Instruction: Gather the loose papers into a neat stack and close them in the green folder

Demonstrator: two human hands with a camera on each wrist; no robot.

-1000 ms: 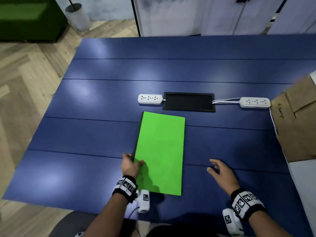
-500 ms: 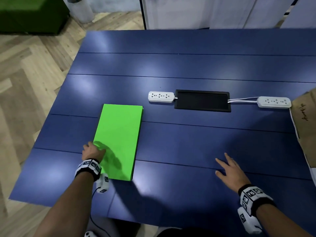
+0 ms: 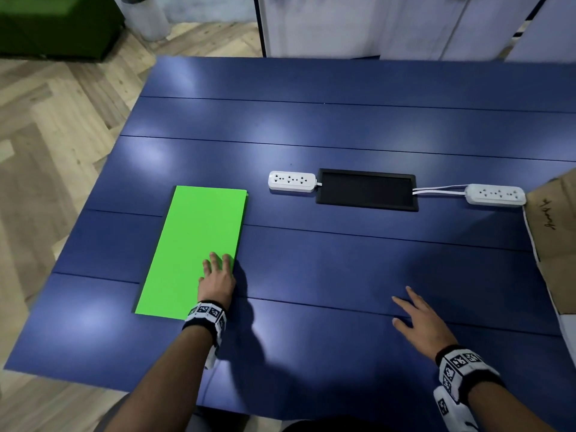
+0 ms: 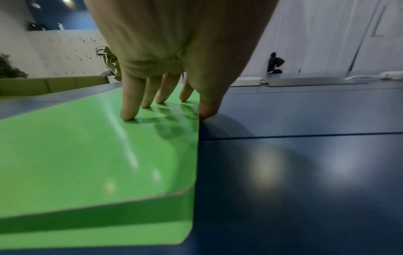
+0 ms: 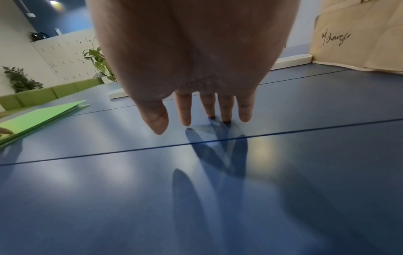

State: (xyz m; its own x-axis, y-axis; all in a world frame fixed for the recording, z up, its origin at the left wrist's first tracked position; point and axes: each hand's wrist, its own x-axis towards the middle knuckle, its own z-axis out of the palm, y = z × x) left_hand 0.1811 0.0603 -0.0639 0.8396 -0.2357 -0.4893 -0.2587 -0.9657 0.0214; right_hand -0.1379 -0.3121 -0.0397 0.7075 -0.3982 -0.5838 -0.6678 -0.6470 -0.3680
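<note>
The green folder [image 3: 193, 244] lies closed and flat on the left part of the blue table [image 3: 343, 126]. My left hand [image 3: 218, 272] rests on its near right corner. In the left wrist view the straight fingers [image 4: 128, 110] press on the cover of the folder [image 4: 76, 163], and the thumb touches its right edge. My right hand [image 3: 417, 313] is open with spread fingers, low over bare table well to the right of the folder. In the right wrist view that hand [image 5: 196, 120] holds nothing, and the folder [image 5: 39, 119] shows layered edges. No loose papers are in sight.
Behind the folder, two white power strips [image 3: 291, 181] [image 3: 495, 194] flank a black inset panel [image 3: 367, 190]. A brown cardboard box [image 3: 554, 238] stands at the table's right edge. Wooden floor and a green sofa [image 3: 56, 23] lie to the left.
The folder slid from in front of the black panel to the table's left part. My left hand then crossed from its near left edge to its near right corner. The right hand stayed open.
</note>
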